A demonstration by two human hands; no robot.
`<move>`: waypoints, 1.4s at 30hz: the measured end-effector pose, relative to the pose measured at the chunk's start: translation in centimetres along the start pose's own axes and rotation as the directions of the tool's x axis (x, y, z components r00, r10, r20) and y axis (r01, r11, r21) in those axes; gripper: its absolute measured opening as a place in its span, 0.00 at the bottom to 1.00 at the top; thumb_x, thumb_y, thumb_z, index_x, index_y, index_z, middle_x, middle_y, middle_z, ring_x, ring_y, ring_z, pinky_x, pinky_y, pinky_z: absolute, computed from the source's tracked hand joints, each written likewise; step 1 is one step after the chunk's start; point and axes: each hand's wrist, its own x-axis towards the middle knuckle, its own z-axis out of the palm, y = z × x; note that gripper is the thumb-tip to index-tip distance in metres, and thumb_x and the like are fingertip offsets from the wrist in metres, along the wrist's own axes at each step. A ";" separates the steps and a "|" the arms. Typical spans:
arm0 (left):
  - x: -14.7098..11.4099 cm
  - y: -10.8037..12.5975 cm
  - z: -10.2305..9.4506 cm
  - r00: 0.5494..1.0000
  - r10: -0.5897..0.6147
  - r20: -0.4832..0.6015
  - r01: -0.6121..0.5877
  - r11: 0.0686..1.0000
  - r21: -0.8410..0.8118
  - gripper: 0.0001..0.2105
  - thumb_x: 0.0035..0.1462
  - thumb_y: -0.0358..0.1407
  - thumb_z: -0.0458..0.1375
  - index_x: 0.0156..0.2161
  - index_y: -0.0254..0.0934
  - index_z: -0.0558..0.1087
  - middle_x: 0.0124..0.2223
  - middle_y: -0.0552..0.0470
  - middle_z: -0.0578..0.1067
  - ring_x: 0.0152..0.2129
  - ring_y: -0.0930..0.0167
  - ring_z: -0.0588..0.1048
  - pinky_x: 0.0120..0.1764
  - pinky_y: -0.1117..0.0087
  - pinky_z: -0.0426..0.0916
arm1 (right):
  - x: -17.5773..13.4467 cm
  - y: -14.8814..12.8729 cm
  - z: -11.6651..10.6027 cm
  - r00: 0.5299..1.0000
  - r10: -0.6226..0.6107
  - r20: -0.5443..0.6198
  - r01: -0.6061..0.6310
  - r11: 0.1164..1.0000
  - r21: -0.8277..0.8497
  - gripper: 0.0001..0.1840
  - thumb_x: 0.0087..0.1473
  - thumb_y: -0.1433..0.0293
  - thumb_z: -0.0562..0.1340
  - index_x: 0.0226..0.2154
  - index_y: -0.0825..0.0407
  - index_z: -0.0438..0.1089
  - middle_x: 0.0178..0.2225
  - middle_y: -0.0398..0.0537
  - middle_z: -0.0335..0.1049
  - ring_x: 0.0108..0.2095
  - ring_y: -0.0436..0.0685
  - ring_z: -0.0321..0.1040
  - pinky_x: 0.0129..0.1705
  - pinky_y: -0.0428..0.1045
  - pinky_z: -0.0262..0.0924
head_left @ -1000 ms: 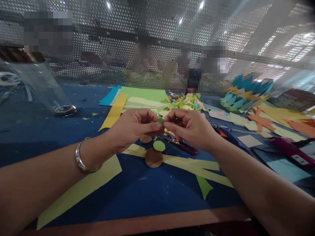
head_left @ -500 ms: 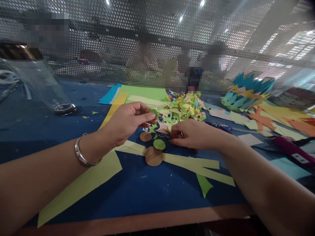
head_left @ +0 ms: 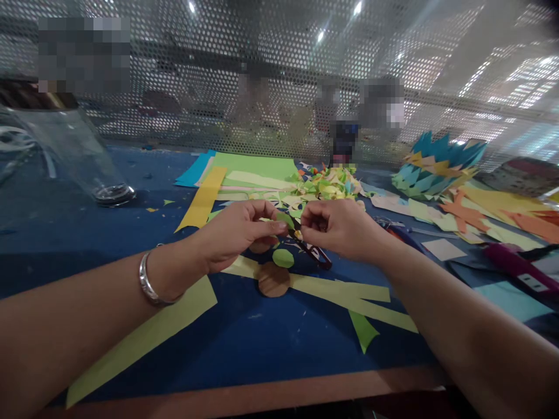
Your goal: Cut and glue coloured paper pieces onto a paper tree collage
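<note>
My left hand (head_left: 244,235) is closed in a pinch on a small green paper piece (head_left: 285,220). Close by on the right, the fingers of my right hand (head_left: 334,227) are curled together; what they hold, if anything, is hidden. Just below them lies a dark, reddish tool (head_left: 320,256) that looks like scissors, partly covered. A green paper disc (head_left: 283,258) rests on the table beneath my hands, beside a brown disc (head_left: 273,279). Another brown disc (head_left: 261,247) is partly hidden behind my left hand.
Cut paper scraps (head_left: 334,185) are heaped behind my hands. Pale strips (head_left: 340,289) and a yellow-green sheet (head_left: 174,326) lie nearer. A glass bottle (head_left: 82,151) stands left; a spiky paper basket (head_left: 437,166) and a purple tool (head_left: 510,262) are right.
My left hand has moved slightly right and down with the green paper piece. My right hand has lifted a little, and more of the dark tool shows below it.
</note>
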 end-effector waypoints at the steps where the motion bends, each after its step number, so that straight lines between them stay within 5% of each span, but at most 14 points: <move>1: 0.0 0.0 0.0 1.000 0.008 -0.006 -0.009 0.999 -0.039 0.10 0.51 0.32 0.70 0.33 0.34 0.73 0.33 0.53 0.76 0.30 0.75 0.73 0.35 0.72 0.68 | 0.0 -0.1 0.1 1.000 -0.002 -0.011 0.002 1.000 0.021 0.04 0.50 0.70 0.63 0.26 0.52 0.69 0.21 0.39 0.67 0.22 0.48 0.61 0.25 0.46 0.51; 9: 0.4 0.5 -0.5 0.992 0.121 -0.021 -0.123 0.961 -0.246 0.08 0.52 0.29 0.70 0.30 0.36 0.74 0.31 0.52 0.77 0.33 0.71 0.76 0.37 0.69 0.72 | -0.1 -0.4 0.3 1.000 -0.021 0.007 0.019 0.971 0.240 0.10 0.60 0.63 0.62 0.31 0.51 0.67 0.26 0.41 0.69 0.25 0.50 0.64 0.27 0.47 0.56; 14: 0.2 0.8 -0.2 0.982 0.178 -0.058 -0.187 0.939 -0.287 0.07 0.52 0.26 0.68 0.29 0.36 0.75 0.30 0.53 0.77 0.32 0.72 0.76 0.39 0.71 0.73 | -0.1 -0.6 0.9 0.988 -0.014 0.156 -0.078 0.819 0.568 0.17 0.62 0.52 0.61 0.36 0.49 0.62 0.30 0.43 0.71 0.28 0.52 0.70 0.25 0.45 0.60; 17: 0.2 0.8 0.0 0.981 0.187 -0.053 -0.195 0.931 -0.309 0.08 0.53 0.26 0.68 0.27 0.36 0.75 0.29 0.55 0.76 0.31 0.73 0.76 0.41 0.71 0.73 | -0.1 -1.0 1.2 0.984 0.030 0.175 -0.140 0.738 0.661 0.20 0.61 0.49 0.61 0.37 0.49 0.62 0.27 0.39 0.67 0.20 0.47 0.63 0.19 0.43 0.55; 21: 0.3 0.6 0.1 0.977 0.209 -0.049 -0.213 0.917 -0.338 0.08 0.54 0.26 0.67 0.27 0.37 0.74 0.29 0.55 0.77 0.32 0.73 0.77 0.43 0.70 0.73 | -0.2 -1.4 1.4 0.987 0.089 0.135 -0.157 0.730 0.666 0.24 0.62 0.46 0.59 0.33 0.51 0.64 0.23 0.37 0.61 0.18 0.44 0.53 0.18 0.42 0.47; 31: 0.5 0.4 -0.2 0.983 0.160 -0.093 -0.182 0.919 -0.348 0.10 0.51 0.26 0.69 0.25 0.36 0.73 0.31 0.54 0.78 0.36 0.71 0.79 0.47 0.67 0.72 | -0.1 -1.0 0.6 0.997 0.051 -0.053 -0.020 0.879 0.476 0.20 0.65 0.51 0.58 0.38 0.51 0.69 0.24 0.37 0.55 0.23 0.47 0.51 0.24 0.47 0.46; 42: 0.1 0.4 0.0 0.989 0.146 -0.003 -0.140 0.945 -0.296 0.11 0.46 0.29 0.73 0.26 0.35 0.73 0.27 0.55 0.76 0.28 0.74 0.76 0.36 0.72 0.71 | -0.1 -1.4 0.6 0.999 -0.009 -0.051 0.030 0.904 0.427 0.19 0.60 0.52 0.64 0.37 0.52 0.71 0.31 0.46 0.69 0.30 0.52 0.62 0.31 0.49 0.55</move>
